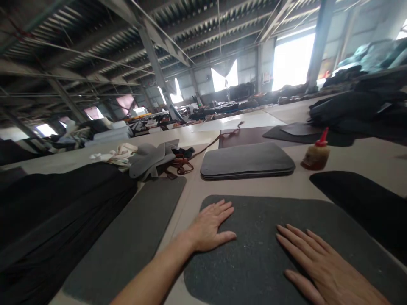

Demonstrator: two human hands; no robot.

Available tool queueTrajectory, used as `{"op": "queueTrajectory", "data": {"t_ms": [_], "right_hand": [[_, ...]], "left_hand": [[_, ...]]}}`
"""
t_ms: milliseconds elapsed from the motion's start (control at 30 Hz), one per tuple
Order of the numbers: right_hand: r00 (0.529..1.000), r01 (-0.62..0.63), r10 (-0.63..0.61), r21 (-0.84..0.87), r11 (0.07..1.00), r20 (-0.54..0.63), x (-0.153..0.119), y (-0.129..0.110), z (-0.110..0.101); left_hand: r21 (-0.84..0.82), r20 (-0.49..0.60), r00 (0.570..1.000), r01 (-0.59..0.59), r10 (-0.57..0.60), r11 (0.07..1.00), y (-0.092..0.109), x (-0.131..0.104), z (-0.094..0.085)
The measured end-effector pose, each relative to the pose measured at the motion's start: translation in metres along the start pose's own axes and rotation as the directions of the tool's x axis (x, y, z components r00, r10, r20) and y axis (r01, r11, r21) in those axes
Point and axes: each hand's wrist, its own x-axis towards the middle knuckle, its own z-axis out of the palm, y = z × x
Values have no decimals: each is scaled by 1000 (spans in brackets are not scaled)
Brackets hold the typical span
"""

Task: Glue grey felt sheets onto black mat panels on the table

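A dark grey flat panel with rounded corners [254,262] lies on the table in front of me. My left hand [211,224] rests flat on its left part, fingers spread and thumb apart. On its right part lies my right hand [318,262], palm down with the fingers stretched out. Neither hand holds anything. Just beyond the panel sits a neat stack of grey panels [248,159]. A bottle with a red nozzle [316,154] and brownish contents stands to the right of the stack.
Black fabric [63,212] and a long dark panel [133,237] lie at left. Grey scraps [155,156] and a brown cord [219,137] are behind them. A black piece [365,203] lies at right, with a dark cloth pile [359,110] farther back on the table [190,186].
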Motion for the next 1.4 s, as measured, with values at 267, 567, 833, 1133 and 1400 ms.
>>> {"op": "queueTrajectory", "data": {"t_ms": [267, 567, 833, 1133, 1400], "right_hand": [[999, 5, -6, 34, 999, 31, -7, 6, 8], [992, -64, 57, 59, 996, 115, 3, -3, -9], [890, -206, 73, 254, 945, 449, 19, -8, -40], [814, -136, -296, 660, 739, 500, 103, -8, -45], [842, -51, -300, 620, 783, 448, 137, 5, 20]], "left_hand": [[100, 6, 993, 113, -114, 989, -38, 9, -4], [235, -341, 874, 436, -346, 869, -20, 17, -11], [454, -82, 889, -368, 450, 812, 59, -48, 37], [547, -162, 861, -329, 483, 770, 49, -53, 48], [580, -198, 838, -318, 509, 750, 47, -54, 58]]}}
